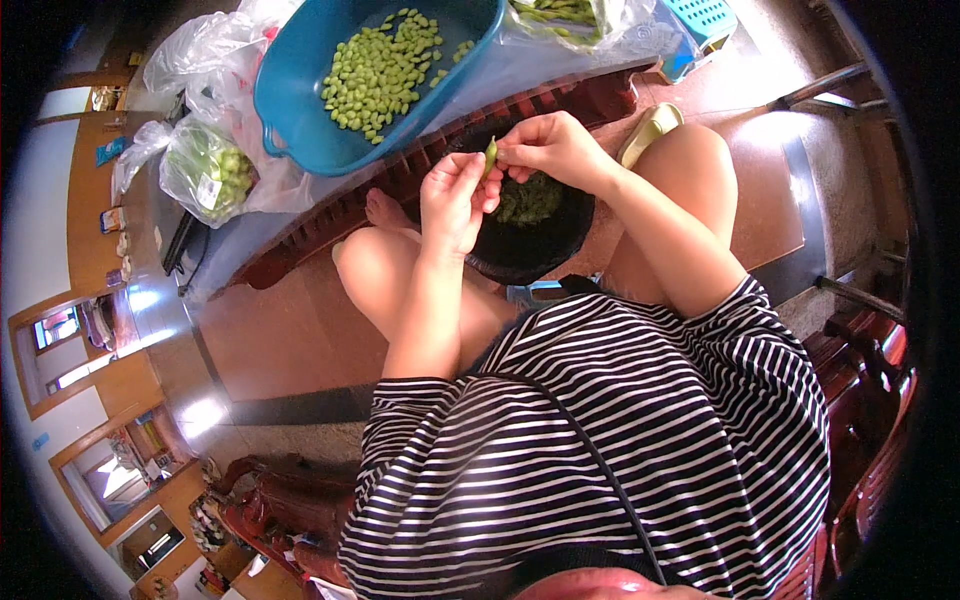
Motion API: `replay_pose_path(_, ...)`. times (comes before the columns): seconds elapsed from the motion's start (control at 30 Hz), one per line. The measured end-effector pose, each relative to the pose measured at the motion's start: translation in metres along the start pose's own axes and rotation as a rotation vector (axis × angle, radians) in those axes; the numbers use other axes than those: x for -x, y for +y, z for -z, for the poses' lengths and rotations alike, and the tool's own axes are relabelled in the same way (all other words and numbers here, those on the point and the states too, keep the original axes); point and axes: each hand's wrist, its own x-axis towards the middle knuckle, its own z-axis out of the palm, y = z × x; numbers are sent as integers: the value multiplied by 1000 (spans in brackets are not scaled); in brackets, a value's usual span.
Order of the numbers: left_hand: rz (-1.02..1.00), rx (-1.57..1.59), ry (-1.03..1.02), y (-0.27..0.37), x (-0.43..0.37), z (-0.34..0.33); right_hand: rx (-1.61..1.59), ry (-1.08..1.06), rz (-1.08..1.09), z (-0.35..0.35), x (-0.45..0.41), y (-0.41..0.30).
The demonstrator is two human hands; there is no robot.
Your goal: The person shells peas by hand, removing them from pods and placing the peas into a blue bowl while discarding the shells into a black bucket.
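A green soybean pod stands nearly upright between my two hands. My left hand pinches it from one side with thumb and fingertips. From the other side, the thumb and fingers of my right hand also grip it. Below both hands is a black bin with a heap of green pod shells inside. Beyond them, a blue plastic basin on the table holds many shelled green beans.
An open plastic bag of pods lies right of the basin. Left of it sits a tied clear bag of green produce. The table's carved wooden edge runs close before my knees. A light green slipper is on the floor.
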Motion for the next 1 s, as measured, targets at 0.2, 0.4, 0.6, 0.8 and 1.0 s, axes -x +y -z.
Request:
replay_pose_path(0.2, 26, -22, -33, 0, 0, 3, 85, 3, 92, 0, 0, 2)
replay_pose_path(0.4, 97, 99, -89, -9, 4, 4, 54, 59, 61, -5, 3, 3)
replay_pose_path(0.6, 241, 326, -187, -11, 0, 2, -231, 78, -73, -4, -1, 14)
replay_pose_path(0.8, -550, -1007, 14, -20, -4, -4, 70, 139, -64, 0, -4, 20)
replay_pose_path(1.0, -482, -898, 50, -23, 0, -14, 127, 165, 20, -4, 0, 19)
